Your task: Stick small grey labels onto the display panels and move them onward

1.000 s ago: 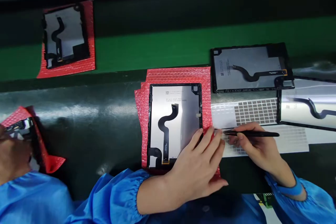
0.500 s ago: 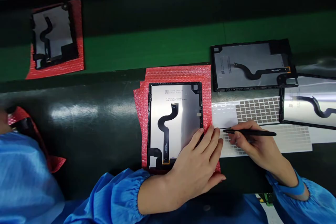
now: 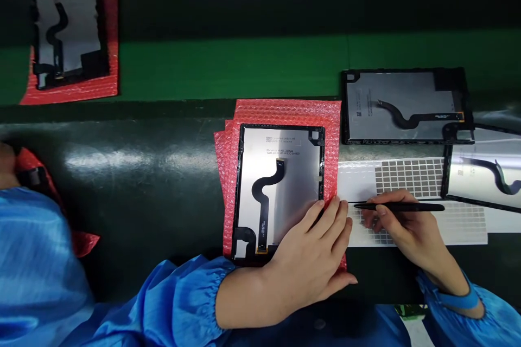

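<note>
In front of me a display panel with a silvery back, black frame and curved black ribbon cable lies on red bubble-wrap sheets. My left hand lies flat over its lower right corner, fingers stretched out across the panel's edge and the wrap. Black pointed tweezers, seen edge-on, are pinched in my right hand. Their tip points left, over the white sheets beside the wrap. Under this hand is a sheet of small pale rectangular stickers; whether the tip holds one cannot be made out.
Another panel lies at the back right, near a third panel at the right edge. A sheet with grey stickers is between them and my right hand. Far left, a panel rests on red wrap. A person's blue sleeve is at left.
The view has shifted slightly, so the panels appear displaced. My left hand stays on the panel's corner. My right hand still holds the tweezers over the sticker sheet, with little movement.
</note>
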A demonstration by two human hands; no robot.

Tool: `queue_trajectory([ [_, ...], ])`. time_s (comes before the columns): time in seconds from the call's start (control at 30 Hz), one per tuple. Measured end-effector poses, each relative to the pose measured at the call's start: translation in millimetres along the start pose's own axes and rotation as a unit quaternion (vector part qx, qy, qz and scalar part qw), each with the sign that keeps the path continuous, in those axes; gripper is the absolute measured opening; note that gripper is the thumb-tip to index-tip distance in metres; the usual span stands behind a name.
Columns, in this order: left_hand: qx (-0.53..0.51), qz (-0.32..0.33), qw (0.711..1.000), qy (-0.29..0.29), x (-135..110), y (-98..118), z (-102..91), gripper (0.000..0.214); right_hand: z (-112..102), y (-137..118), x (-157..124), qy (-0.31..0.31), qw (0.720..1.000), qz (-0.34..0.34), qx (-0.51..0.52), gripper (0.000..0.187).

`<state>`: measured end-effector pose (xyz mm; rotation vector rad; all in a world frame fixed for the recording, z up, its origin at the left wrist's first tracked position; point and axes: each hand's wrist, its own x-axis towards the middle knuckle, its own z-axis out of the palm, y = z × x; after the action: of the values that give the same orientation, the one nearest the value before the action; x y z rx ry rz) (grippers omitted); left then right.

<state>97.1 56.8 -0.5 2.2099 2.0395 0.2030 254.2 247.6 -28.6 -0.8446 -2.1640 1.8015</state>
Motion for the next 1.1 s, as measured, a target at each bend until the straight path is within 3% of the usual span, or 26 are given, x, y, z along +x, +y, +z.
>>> queue_trajectory([
  [0.23, -0.006, -0.002, 1.0, -0.004, 1.5, 2.7, 3.2, 0.085, -2.2, -7.6, 2.6, -0.009, 1.0, 0.022, 0.016, 0.019],
  [0.33, -0.02, 0.019, 0.999, 0.017, -0.9, -3.8, -9.3, 0.084, -0.7, -20.5, 5.2, 0.013, 0.999, 0.012, 0.043, 0.018],
  [0.43, -0.046, 0.047, 0.997, 0.04, -12.4, -17.8, -31.9, 0.068, 8.6, -40.8, 11.2, 0.035, 0.997, -0.016, 0.069, 0.016],
  [0.53, -0.046, 0.001, 0.999, -0.005, -30.1, -34.7, -47.8, 0.059, 31.9, -62.2, 25.4, 0.027, 0.995, -0.041, 0.09, 0.014],
  [0.63, 0.012, -0.07, 0.996, -0.054, -44.1, -51.6, -46.7, 0.082, 70.0, -79.4, 48.5, -0.008, 0.994, -0.068, 0.09, 0.013],
  [0.73, 0.026, -0.087, 0.995, -0.05, -51.1, -65.7, -37.7, 0.108, 112.9, -88.3, 72.7, -0.029, 0.993, -0.075, 0.082, 0.017],
  [0.83, 0.008, -0.081, 0.996, -0.024, -55.2, -72.8, -32.3, 0.109, 144.1, -86.2, 88.5, -0.041, 0.994, -0.055, 0.081, 0.021],
  [0.97, -0.062, -0.115, 0.991, -0.026, -59.8, -72.4, -27.1, 0.097, 156.9, -76.8, 93.6, -0.054, 0.996, -0.024, 0.061, 0.024],
  [1.1, -0.124, -0.155, 0.98, -0.029, -59.8, -67.9, -17.0, 0.069, 155.2, -75.1, 92.1, -0.057, 0.997, -0.014, 0.047, 0.02],
])
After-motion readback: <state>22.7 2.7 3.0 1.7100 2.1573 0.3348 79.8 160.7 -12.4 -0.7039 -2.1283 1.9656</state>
